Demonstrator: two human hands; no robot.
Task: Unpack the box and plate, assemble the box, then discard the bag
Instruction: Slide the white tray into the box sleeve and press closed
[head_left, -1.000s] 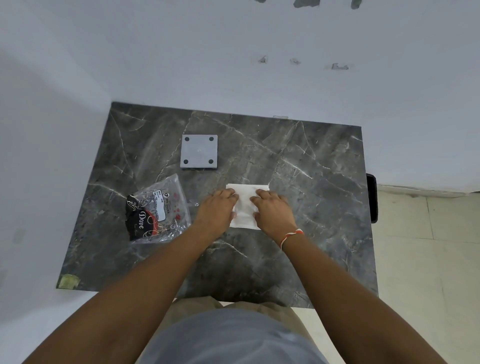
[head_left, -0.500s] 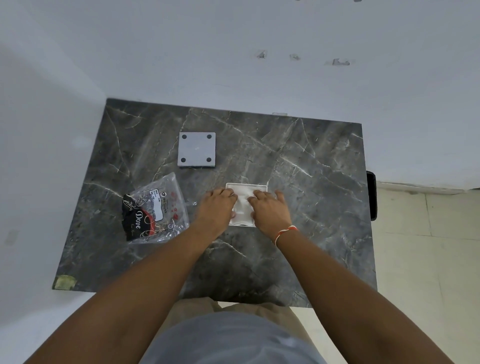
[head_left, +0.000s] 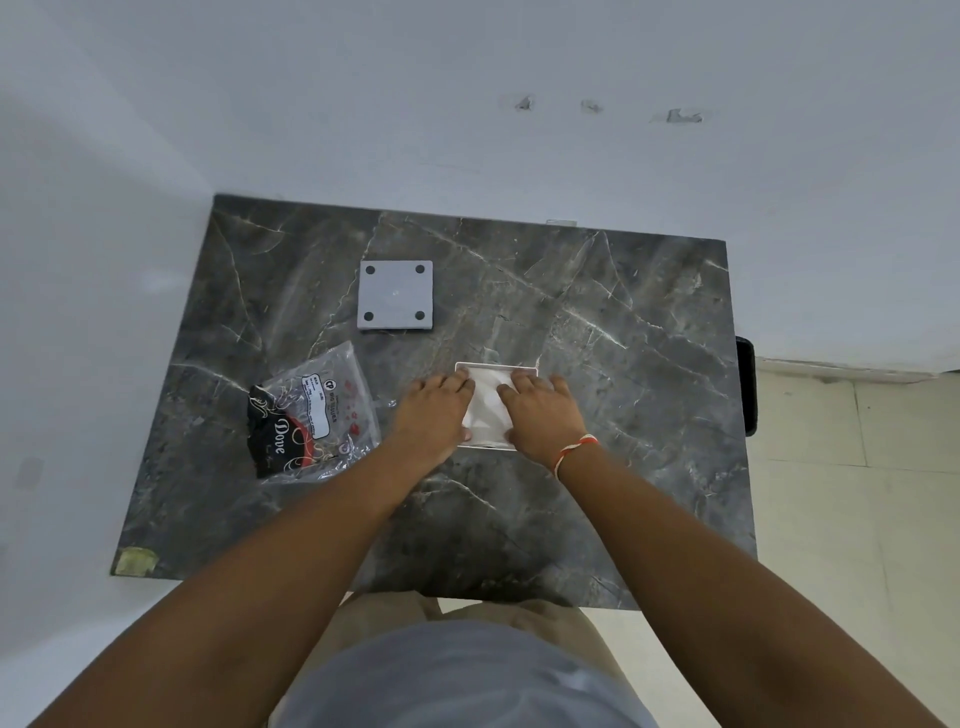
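Note:
A white square plate (head_left: 488, 402) lies flat in the middle of the dark marble table (head_left: 597, 338). My left hand (head_left: 434, 415) presses on its left side and my right hand (head_left: 540, 415) on its right side, fingers spread over it. Most of the plate is hidden under both hands. A grey square box (head_left: 395, 295) with a dark hole at each corner lies farther back on the left. The clear plastic bag (head_left: 311, 413) with a black "Dove" label lies crumpled to the left of my left hand.
White walls close the table at the back and left. The table's right edge borders a tiled floor (head_left: 852, 519), with a black object (head_left: 746, 384) at that edge. A yellowish patch (head_left: 136, 561) marks the front left corner.
Both hands stay on the white plate; the fingers have shifted slightly and the piece now shows a raised rim at its far edge. The camera has tilted a little.

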